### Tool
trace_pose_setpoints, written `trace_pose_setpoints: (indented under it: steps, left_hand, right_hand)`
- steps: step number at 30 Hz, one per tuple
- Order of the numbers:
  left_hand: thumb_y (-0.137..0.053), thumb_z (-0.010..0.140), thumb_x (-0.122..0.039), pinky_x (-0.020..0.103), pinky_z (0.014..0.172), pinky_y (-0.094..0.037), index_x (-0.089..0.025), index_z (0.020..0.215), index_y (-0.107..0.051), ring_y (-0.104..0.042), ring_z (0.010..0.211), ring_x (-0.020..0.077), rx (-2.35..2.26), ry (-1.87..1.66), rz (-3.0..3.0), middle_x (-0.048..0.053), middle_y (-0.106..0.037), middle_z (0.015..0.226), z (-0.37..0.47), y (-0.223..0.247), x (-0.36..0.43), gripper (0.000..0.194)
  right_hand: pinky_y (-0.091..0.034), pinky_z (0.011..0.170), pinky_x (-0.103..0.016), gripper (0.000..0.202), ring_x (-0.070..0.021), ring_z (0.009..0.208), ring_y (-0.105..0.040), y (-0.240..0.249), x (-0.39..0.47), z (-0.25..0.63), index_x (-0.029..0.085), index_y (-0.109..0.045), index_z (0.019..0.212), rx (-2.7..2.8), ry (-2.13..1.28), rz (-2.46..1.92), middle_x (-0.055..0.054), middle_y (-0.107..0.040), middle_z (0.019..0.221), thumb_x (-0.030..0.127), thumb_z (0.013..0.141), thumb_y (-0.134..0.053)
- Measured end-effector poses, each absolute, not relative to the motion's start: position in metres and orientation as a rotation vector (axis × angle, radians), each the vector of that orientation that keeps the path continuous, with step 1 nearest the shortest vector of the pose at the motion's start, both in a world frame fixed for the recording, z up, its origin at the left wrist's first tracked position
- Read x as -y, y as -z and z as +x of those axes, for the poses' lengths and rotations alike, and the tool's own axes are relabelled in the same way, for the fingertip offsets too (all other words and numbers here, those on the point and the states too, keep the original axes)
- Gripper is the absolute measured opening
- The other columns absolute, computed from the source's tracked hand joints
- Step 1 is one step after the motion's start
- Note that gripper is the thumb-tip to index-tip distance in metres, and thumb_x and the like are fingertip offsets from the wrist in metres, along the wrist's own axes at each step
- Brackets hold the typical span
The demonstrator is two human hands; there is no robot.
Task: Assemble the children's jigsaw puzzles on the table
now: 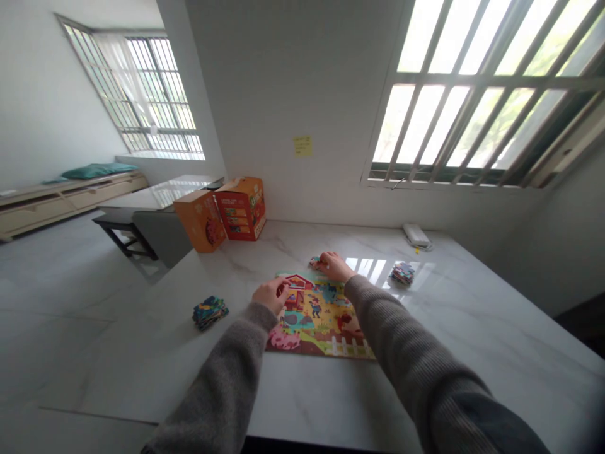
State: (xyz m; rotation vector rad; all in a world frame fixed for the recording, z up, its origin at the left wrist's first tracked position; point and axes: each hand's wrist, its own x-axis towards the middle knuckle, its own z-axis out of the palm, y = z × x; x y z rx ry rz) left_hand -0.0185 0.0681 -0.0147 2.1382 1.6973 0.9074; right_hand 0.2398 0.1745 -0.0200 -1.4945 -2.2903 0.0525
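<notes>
A colourful farm puzzle (314, 313) lies flat on the white marbled table. My left hand (271, 294) rests at the puzzle's upper left edge, by the red barn, its fingers curled together; whatever may be between them is too small to name. Beyond the puzzle's top edge, my right hand (334, 265) has its fingertips closed on some loose puzzle pieces (314, 262). One stack of dark green and blue pieces (209, 312) sits to the left, and another stack of pieces (402, 273) sits to the right.
Two orange and red boxes (201, 222) (242, 209) stand at the table's back left. A white power strip (416, 236) with a cable lies at the back right. A yellow note (303, 146) is stuck on the wall behind the table (293, 391).
</notes>
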Motion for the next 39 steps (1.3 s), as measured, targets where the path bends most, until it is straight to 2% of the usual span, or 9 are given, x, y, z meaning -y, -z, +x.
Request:
trace_pose_setpoints:
  steps: [9, 18, 21, 25, 32, 34, 37, 39]
  left_hand:
    - [-0.054, 0.089, -0.026, 0.025, 0.064, -0.039, -0.021, 0.093, -0.073, -0.062, 0.068, 0.0168, -1.696, -0.932, 2.129, 0.004, -0.071, 0.078, -0.016, 0.012, -0.065, 0.02]
    - [-0.056, 0.087, -0.027, 0.025, 0.061, -0.04, -0.02, 0.089, -0.073, -0.058, 0.062, 0.015, -1.606, -1.036, 2.034, 0.002, -0.067, 0.069, -0.014, 0.011, -0.063, 0.019]
    - [-0.057, 0.088, -0.035, 0.024, 0.059, -0.044, -0.017, 0.091, -0.072, -0.06, 0.063, 0.0151, -1.395, -1.163, 1.809, 0.002, -0.066, 0.069, -0.009, 0.011, -0.063, 0.023]
    - [-0.06, 0.085, -0.052, 0.024, 0.057, -0.049, -0.014, 0.099, -0.066, -0.061, 0.061, 0.0148, -1.12, -1.219, 1.547, 0.001, -0.063, 0.066, -0.001, 0.011, -0.063, 0.041]
    - [-0.058, 0.085, -0.064, 0.022, 0.049, -0.042, -0.017, 0.075, -0.053, -0.051, 0.049, 0.0105, -0.918, -1.15, 1.574, -0.004, -0.053, 0.056, 0.0, 0.014, -0.062, 0.048]
    - [-0.057, 0.085, -0.066, 0.023, 0.048, -0.042, -0.018, 0.075, -0.051, -0.051, 0.048, 0.0108, -0.921, -1.141, 1.543, -0.004, -0.052, 0.056, -0.001, 0.013, -0.062, 0.049]
    - [-0.058, 0.083, -0.067, 0.023, 0.048, -0.042, -0.018, 0.075, -0.051, -0.05, 0.048, 0.0103, -0.903, -1.103, 1.529, -0.004, -0.053, 0.057, 0.0, 0.012, -0.06, 0.05]
    - [-0.06, 0.083, -0.066, 0.023, 0.048, -0.041, -0.018, 0.074, -0.052, -0.049, 0.048, 0.0101, -0.876, -1.081, 1.545, -0.004, -0.053, 0.057, 0.001, 0.012, -0.059, 0.049]
  right_hand:
    - [-0.039, 0.083, -0.032, 0.018, -0.0242, 0.105, -0.052, 0.015, -0.168, 0.234, 0.018, -0.062, 0.104, 2.322, 0.063, -1.531, -0.011, -0.065, 0.111, 0.029, 0.09, -0.062]
    - [-0.041, 0.09, -0.036, 0.028, -0.0274, 0.107, -0.054, -0.006, -0.145, 0.235, 0.018, -0.058, 0.114, 2.207, 0.181, -1.503, -0.013, -0.064, 0.112, 0.036, 0.092, -0.059]
    - [-0.043, 0.092, -0.037, 0.033, -0.0271, 0.106, -0.055, -0.014, -0.125, 0.23, 0.019, -0.057, 0.12, 2.207, 0.169, -1.332, -0.013, -0.063, 0.115, 0.032, 0.09, -0.061]
    - [-0.043, 0.101, -0.041, 0.049, -0.0279, 0.117, -0.052, -0.018, -0.082, 0.213, 0.019, -0.048, 0.136, 2.272, 0.129, -1.052, -0.014, -0.058, 0.126, 0.028, 0.089, -0.06]
    - [-0.046, 0.102, -0.047, 0.049, -0.0285, 0.12, -0.052, -0.022, -0.04, 0.191, 0.023, -0.049, 0.137, 2.158, -0.11, -0.919, -0.014, -0.055, 0.128, 0.026, 0.089, -0.061]
    - [-0.051, 0.096, -0.043, 0.044, -0.0249, 0.111, -0.059, -0.02, -0.041, 0.191, 0.023, -0.05, 0.135, 2.008, -0.304, -0.938, -0.013, -0.057, 0.125, 0.028, 0.092, -0.057]
    - [-0.056, 0.075, -0.034, 0.032, -0.0173, 0.081, -0.064, -0.01, -0.043, 0.195, 0.022, -0.054, 0.127, 1.804, -0.679, -0.966, -0.005, -0.065, 0.097, 0.034, 0.097, -0.05]
    - [-0.055, 0.067, -0.03, 0.029, -0.0155, 0.071, -0.062, -0.003, -0.042, 0.198, 0.022, -0.057, 0.12, 1.74, -0.839, -0.963, -0.001, -0.064, 0.083, 0.038, 0.097, -0.051]
